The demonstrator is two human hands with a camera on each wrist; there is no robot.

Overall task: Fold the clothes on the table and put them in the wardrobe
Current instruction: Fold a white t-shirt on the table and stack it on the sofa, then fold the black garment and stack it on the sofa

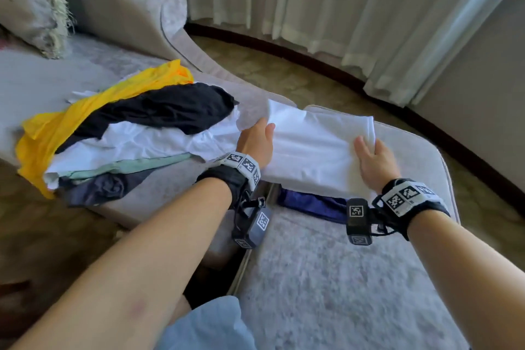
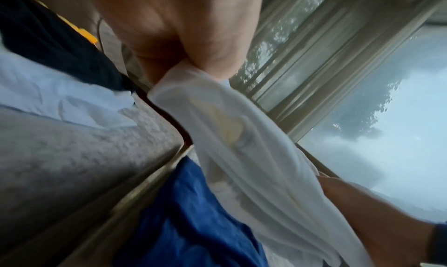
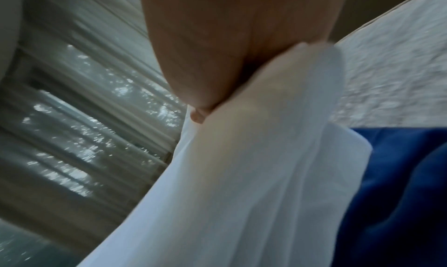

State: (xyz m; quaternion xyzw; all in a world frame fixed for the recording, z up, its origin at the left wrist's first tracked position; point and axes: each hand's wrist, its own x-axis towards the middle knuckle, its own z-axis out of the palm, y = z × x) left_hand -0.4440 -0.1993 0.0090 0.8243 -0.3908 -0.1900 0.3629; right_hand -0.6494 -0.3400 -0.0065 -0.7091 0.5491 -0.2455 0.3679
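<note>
Holding: both hands grip one folded white garment [image 1: 309, 148], lifted just above the grey upholstered surface [image 1: 326, 278]
Left hand: the left hand [image 1: 254, 145] pinches the garment's left edge, thumb on top and fingers under; the left wrist view shows the cloth bunched in that pinch
Right hand: the right hand [image 1: 372, 159] pinches the garment's right edge, thumb on top, fingers tucked beneath the cloth
White garment: stretched flat between the two hands, several layers visible at its right end
Blue garment: a dark blue garment [image 1: 312, 203] lies on the grey surface directly under the white one, its near edge showing
Pile: an unfolded pile of clothes [image 1: 122, 133] sits to the left on the sofa seat [image 1: 42, 85], yellow, black, white, mint and navy pieces overlapping
Beyond: sheer curtains [image 1: 341, 3] hang behind
</note>
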